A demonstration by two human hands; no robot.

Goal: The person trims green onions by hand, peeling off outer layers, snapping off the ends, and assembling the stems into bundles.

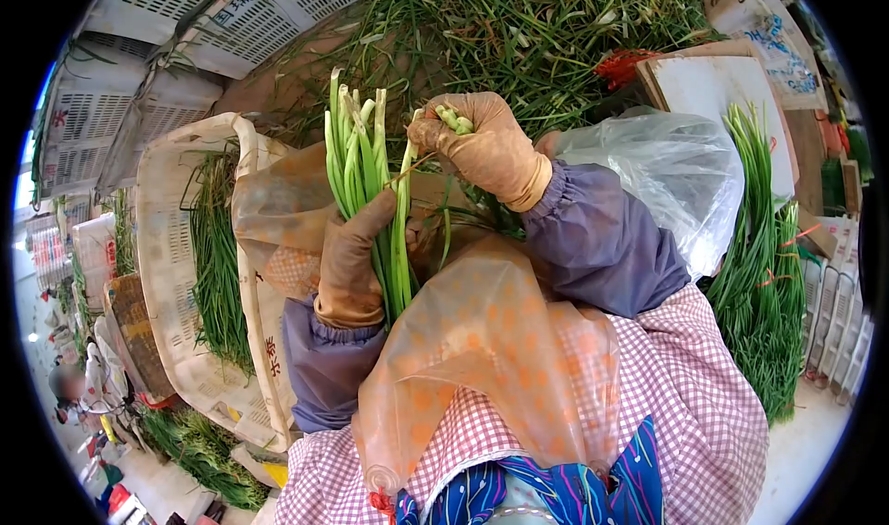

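Observation:
My left hand (pixel 354 261), in a worn brown glove, is closed around a bunch of chives (pixel 356 159). Their pale cut ends point up and away from me. The lower part of the bunch runs down toward my lap. Just right of it, my right hand (pixel 495 145), gloved too, is closed with several short pale-green stalk ends (pixel 454 118) poking out between its fingers. Its fingertips touch the top of one stalk at the bunch's right edge. A thin brown strand hangs between the hands. My palms and inner fingers are hidden.
A cream plastic crate (pixel 153 238) with chives inside stands at the left. Loose green leaves (pixel 519 34) cover the ground ahead. Clear plastic (pixel 648 168) and tied chive bundles (pixel 755 284) lie at the right. An orange-spotted plastic apron (pixel 491 349) covers my lap. Another person sits far left.

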